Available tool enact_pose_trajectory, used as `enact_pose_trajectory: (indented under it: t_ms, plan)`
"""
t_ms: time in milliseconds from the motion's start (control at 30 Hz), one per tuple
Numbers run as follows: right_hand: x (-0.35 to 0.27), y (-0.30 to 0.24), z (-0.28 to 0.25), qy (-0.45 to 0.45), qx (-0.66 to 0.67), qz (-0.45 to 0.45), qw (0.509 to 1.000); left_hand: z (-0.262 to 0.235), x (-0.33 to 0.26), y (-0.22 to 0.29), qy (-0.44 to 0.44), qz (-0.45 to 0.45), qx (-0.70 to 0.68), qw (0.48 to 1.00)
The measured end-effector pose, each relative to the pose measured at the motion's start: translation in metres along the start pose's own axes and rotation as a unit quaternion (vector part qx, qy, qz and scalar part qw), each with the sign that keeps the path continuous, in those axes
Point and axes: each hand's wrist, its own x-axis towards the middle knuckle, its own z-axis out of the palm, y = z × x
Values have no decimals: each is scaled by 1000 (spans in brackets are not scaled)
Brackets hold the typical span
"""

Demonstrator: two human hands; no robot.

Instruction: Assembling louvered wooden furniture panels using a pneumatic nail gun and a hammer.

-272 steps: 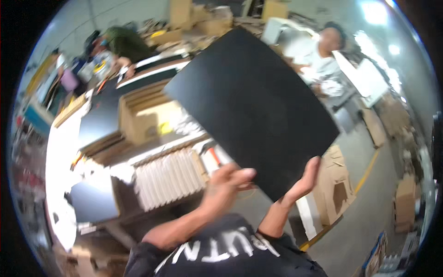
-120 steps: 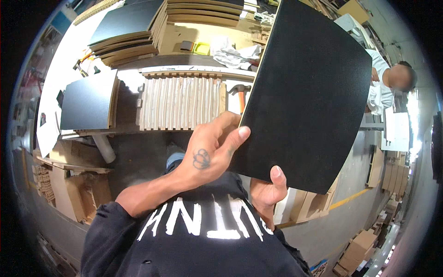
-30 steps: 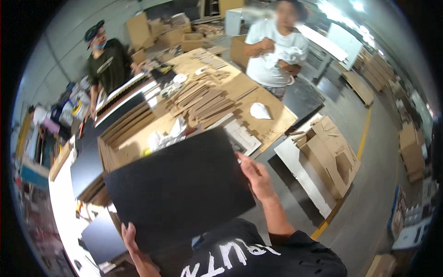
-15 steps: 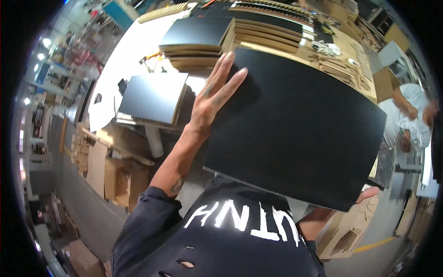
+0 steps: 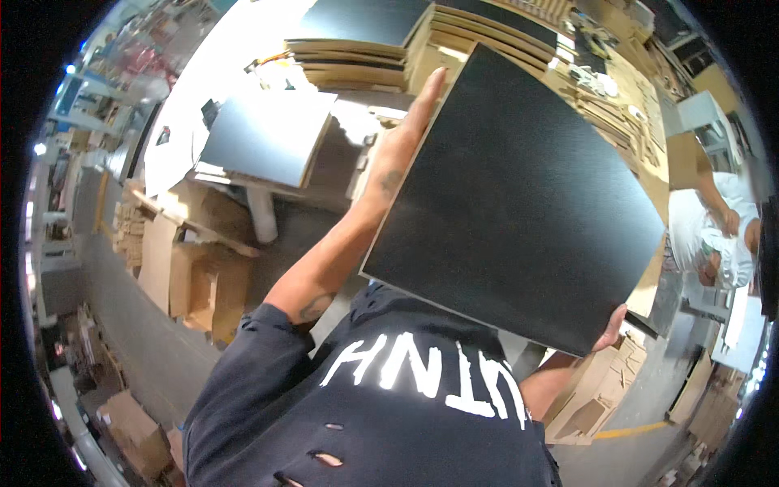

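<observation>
A large black rectangular panel (image 5: 519,203) with a pale edge is held up in front of my chest, tilted. My left hand (image 5: 412,122) supports its left edge near the far corner, one finger showing along the edge and the others hidden behind the board. At the near right corner my right hand (image 5: 612,326) grips the panel, its fingers mostly tucked underneath. Left of the panel, a smaller dark, shiny board (image 5: 268,134) lies on top of others at the worktable's near edge.
Stacked boards (image 5: 349,61) stand on the table at the back, with thin wooden strips (image 5: 621,122) to the right. Open cardboard boxes (image 5: 207,284) sit on the floor at left. A person in white (image 5: 702,227) is at far right, beside a cardboard piece (image 5: 596,398).
My left hand has shifted from lying spread on the panel's face to its left edge. The panel has turned and tilted, and light now catches its right side. The view has moved slightly.
</observation>
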Motion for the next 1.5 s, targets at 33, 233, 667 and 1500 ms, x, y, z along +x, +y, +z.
enact_pose_trajectory:
  t_ms: [33, 233, 667, 1500]
  plan:
    - [0, -1, 1, 3, -4, -12, 1000, 0, -4, -10, 8, 9, -46, 999]
    - [-4, 4, 17, -26, 60, -27, 997, -2, -17, -31, 79, 148, -31, 985]
    - [3, -1, 65, -60, 219, 22, 974, -17, -25, -90, 162, -10, -112, 980]
    - [68, 52, 96, 43, 81, 35, 995, -60, 3, -68, 159, -170, -237, 943]
